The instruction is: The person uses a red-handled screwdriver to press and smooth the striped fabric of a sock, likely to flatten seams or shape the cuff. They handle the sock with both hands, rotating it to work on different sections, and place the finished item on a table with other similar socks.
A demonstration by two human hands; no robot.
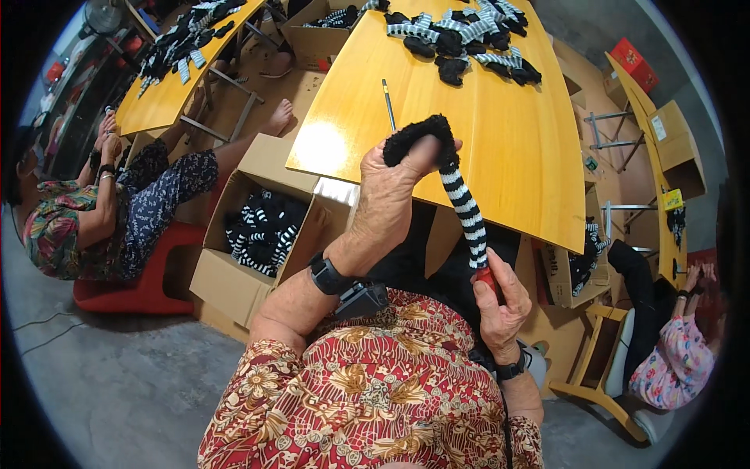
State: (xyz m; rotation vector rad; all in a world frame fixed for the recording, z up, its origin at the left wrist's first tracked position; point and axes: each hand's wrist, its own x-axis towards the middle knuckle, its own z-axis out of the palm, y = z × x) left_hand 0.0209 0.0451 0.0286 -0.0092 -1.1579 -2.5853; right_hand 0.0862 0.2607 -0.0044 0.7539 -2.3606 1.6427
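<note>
A black-and-white striped knitted tube with a fuzzy black end (462,207) stretches between my two hands above the near edge of the yellow table (351,117). My left hand (387,187) is closed on the fuzzy black end, its thumb pressed on top. Lower down and to the right, my right hand (501,305) grips the tube's lower end, where a red piece (486,277) shows between the fingers. How that red piece joins the tube is hidden. Beyond my left hand a thin dark stick with a yellow tip (387,102) lies on the table.
Striped and black knitted pieces (461,39) lie heaped at the table's far end. An open carton (273,164) of similar pieces stands at my left, another carton (558,273) at my right. Co-workers sit at the left (94,203) and right (676,359).
</note>
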